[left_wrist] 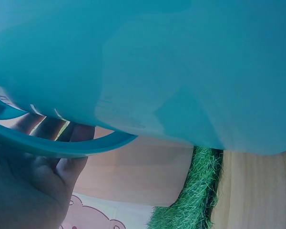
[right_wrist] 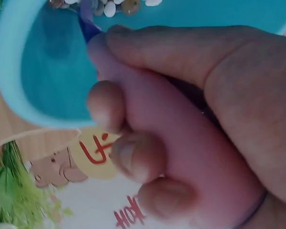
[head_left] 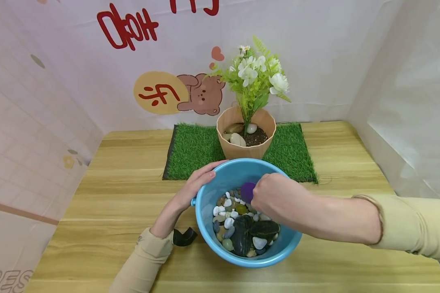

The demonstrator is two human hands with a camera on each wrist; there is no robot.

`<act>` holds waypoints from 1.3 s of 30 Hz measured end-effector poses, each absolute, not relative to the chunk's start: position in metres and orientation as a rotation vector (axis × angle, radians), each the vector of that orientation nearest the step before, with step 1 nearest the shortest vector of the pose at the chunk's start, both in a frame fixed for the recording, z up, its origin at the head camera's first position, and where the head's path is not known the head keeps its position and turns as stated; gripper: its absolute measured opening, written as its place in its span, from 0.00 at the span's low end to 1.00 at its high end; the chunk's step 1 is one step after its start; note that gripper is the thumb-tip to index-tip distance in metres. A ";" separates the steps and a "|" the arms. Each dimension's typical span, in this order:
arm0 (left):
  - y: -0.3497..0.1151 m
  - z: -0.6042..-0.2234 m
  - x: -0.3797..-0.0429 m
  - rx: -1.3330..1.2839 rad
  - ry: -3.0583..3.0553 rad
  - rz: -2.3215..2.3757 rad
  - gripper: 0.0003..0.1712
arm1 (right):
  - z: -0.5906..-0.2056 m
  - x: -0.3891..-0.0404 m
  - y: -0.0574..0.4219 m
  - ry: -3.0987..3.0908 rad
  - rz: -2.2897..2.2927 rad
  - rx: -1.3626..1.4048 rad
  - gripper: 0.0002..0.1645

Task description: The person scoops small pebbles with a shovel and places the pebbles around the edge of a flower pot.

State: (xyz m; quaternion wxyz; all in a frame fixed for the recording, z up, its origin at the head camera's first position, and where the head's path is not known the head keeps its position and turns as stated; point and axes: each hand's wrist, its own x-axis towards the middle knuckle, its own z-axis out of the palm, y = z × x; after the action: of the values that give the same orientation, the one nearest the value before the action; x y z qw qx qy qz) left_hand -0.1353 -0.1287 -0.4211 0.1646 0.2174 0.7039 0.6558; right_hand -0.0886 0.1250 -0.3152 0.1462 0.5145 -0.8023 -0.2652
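Observation:
A blue plastic bucket (head_left: pixel 258 263) stands on the wooden table (head_left: pixel 124 195) and holds several pebbles (head_left: pixel 238 228), white, grey, dark and greenish. My left hand (head_left: pixel 201 179) grips the bucket's left rim, fingers curled over the edge. In the left wrist view the palm (left_wrist: pixel 28 191) lies by the bucket's handle (left_wrist: pixel 62 145) under the bucket wall (left_wrist: pixel 157 62). My right hand (head_left: pixel 258 193) reaches into the bucket and grips a purple object (head_left: pixel 247 191) just above the pebbles. The right wrist view shows that fist (right_wrist: pixel 181 119) curled tight, with a purple tip (right_wrist: pixel 87 16) sticking out.
Behind the bucket a beige flower pot (head_left: pixel 242 154) with white artificial flowers, soil and three stones sits on a green grass mat (head_left: pixel 190 150). A small black curved piece (head_left: pixel 184 237) lies by my left wrist. White walls close in the table at left, back and right.

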 end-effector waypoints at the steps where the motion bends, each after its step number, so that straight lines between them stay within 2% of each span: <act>1: -0.129 -0.421 -0.135 0.622 2.011 1.866 0.34 | -0.316 -0.089 0.124 -2.299 -0.748 1.494 0.27; 6: -0.129 -0.420 -0.136 0.634 2.019 1.854 0.34 | -0.316 -0.095 0.122 -2.291 -0.684 1.548 0.30; 12: -0.130 -0.420 -0.135 0.625 2.009 1.866 0.35 | -0.309 -0.107 0.123 -2.456 -0.730 1.581 0.29; 21: -0.129 -0.420 -0.134 0.613 2.006 1.871 0.34 | -0.305 -0.121 0.126 -2.666 -0.566 1.632 0.23; 25: -0.129 -0.420 -0.134 0.606 1.987 1.881 0.34 | -0.311 -0.132 0.129 -2.797 -0.364 1.639 0.19; 29: -0.128 -0.420 -0.134 0.602 1.966 1.883 0.34 | -0.321 -0.136 0.132 -2.822 -0.230 1.628 0.19; 39: -0.128 -0.420 -0.135 0.618 1.971 1.881 0.35 | -0.329 -0.126 0.130 -2.716 -0.440 1.585 0.23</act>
State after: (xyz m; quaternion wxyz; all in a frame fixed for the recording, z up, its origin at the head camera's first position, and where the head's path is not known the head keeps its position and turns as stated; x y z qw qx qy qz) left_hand -0.1353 -0.1279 -0.4200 0.1729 0.2179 0.6949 0.6631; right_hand -0.1259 0.1297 -0.3293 -0.0169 0.4990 -0.8553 -0.1385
